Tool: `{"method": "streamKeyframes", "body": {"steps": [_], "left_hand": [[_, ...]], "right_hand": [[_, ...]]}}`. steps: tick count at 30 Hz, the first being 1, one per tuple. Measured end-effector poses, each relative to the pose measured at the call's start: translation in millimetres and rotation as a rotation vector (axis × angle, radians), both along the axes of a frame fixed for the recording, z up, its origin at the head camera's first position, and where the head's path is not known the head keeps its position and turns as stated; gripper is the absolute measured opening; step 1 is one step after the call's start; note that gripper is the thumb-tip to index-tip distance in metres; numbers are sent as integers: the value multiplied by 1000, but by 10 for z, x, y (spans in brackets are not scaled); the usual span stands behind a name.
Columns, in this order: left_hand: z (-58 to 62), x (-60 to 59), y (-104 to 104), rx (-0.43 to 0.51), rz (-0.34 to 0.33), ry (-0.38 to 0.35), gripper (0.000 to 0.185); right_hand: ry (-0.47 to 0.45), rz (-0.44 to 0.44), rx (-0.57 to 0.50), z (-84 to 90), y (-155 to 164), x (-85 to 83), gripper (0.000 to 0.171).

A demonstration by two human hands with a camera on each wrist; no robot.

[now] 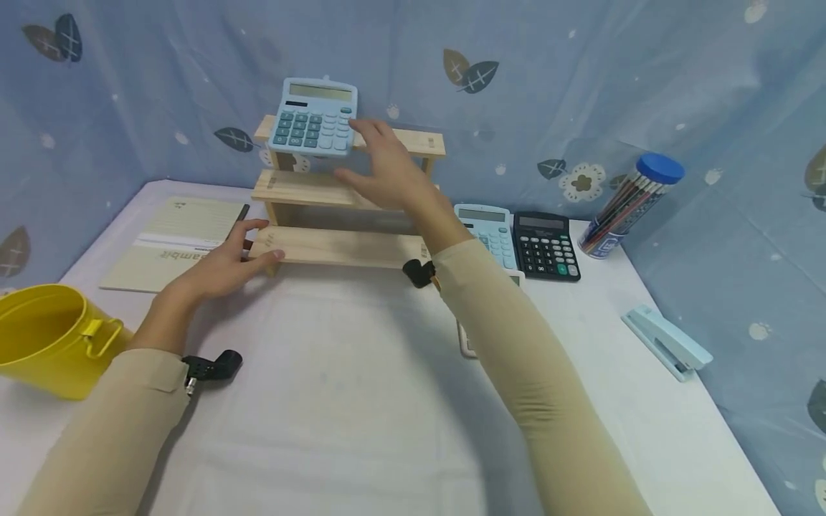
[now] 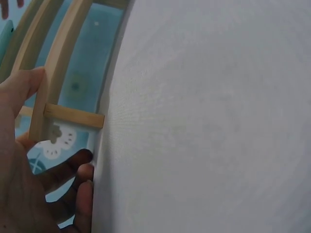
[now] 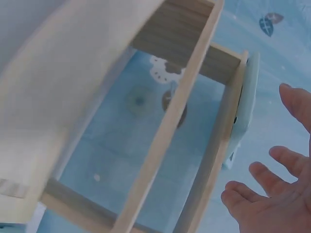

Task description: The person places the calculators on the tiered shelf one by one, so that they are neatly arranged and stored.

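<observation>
Pale wood makes up the three-step shelf stand (image 1: 342,193) at the centre of the head view, set at the back of the white table (image 1: 361,401) against the blue leaf-print backdrop (image 1: 516,86). A light-blue desk calculator (image 1: 314,117) leans on its top step, in the upper middle of the frame, tilted with its keys facing you. Your right hand (image 1: 387,168) hovers just right of that calculator with the fingers spread and straight, gripping nothing; whether a fingertip touches the calculator's edge cannot be told. In the right wrist view the same hand (image 3: 272,194) sits in the lower right corner, fingers relaxed, with the calculator's side (image 3: 243,111) seen edge-on against the stand's top rail.

Your left hand (image 1: 222,265) rests at the left end of the lowest step, left of centre, thumb on top and fingers along its front edge, so you are holding the stand there. In the left wrist view that thumb (image 2: 24,85) lies against the wooden rail.

A second light-blue calculator (image 1: 490,229) and a black calculator (image 1: 545,245) lie side by side right of the stand. A clear tube of pencils with a blue cap (image 1: 629,204) leans at the right, and a pale-blue stapler (image 1: 667,342) lies nearer the right edge. A beige notebook (image 1: 171,240) lies left of the stand, and a yellow metal bucket (image 1: 45,337) stands at the left edge.
</observation>
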State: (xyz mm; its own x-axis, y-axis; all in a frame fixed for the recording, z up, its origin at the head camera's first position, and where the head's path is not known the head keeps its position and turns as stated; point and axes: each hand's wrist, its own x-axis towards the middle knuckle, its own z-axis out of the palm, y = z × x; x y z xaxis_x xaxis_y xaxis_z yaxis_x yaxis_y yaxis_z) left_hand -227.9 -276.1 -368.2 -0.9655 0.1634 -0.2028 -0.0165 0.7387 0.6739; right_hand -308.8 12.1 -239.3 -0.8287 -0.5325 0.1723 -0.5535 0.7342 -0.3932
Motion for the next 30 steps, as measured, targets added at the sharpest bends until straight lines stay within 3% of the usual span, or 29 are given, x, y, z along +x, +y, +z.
{"method": "streamKeyframes", "body": {"steps": [6, 10, 14, 22, 30], "left_hand": [[-36, 3, 13, 4, 7, 14, 94], [-17, -5, 12, 11, 8, 12, 94], [-7, 17, 5, 7, 11, 6, 94], [-24, 40, 51, 17, 0, -6, 93], [11, 64, 19, -1, 2, -9, 92]], "right_hand": [[24, 44, -55, -112, 259, 192, 79], [55, 73, -42, -148, 453, 288, 79], [29, 88, -21, -166, 670, 389, 81], [19, 84, 41, -198, 1106, 577, 81], [14, 38, 45, -336, 1434, 759, 83]]}}
